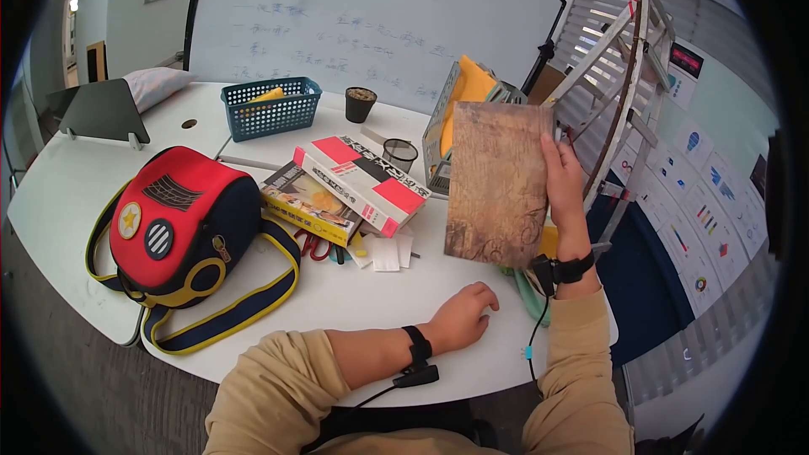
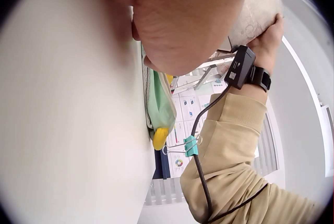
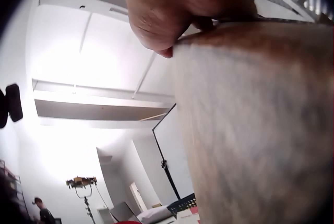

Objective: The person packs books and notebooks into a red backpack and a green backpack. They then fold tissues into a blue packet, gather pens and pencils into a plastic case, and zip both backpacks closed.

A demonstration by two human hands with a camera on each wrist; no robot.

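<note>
My right hand point(image 1: 562, 181) grips the right edge of a flat brown rectangular piece with a wood-grain face point(image 1: 497, 185), holding it upright above the table. In the right wrist view the thumb and fingers close over its edge, and its broad face point(image 3: 255, 125) fills the right side. Low over the near part of the white table point(image 1: 312, 320) lies my left hand point(image 1: 459, 318), its fingers loosely bent and holding nothing. Behind the wood-grain piece, partly hidden, is a pale green pouch point(image 2: 160, 104) with a yellow end, at the table's right edge.
A red and navy bag point(image 1: 181, 227) with a strap stands left. Two boxes point(image 1: 362, 181) point(image 1: 312, 202) overlap mid-table, near red-handled scissors point(image 1: 313, 246) and white paper pieces point(image 1: 386, 254). Farther back are a teal basket point(image 1: 271, 109), a dark pot point(image 1: 360, 105) and a grey crate point(image 1: 440, 139). A ladder point(image 1: 619, 93) stands right.
</note>
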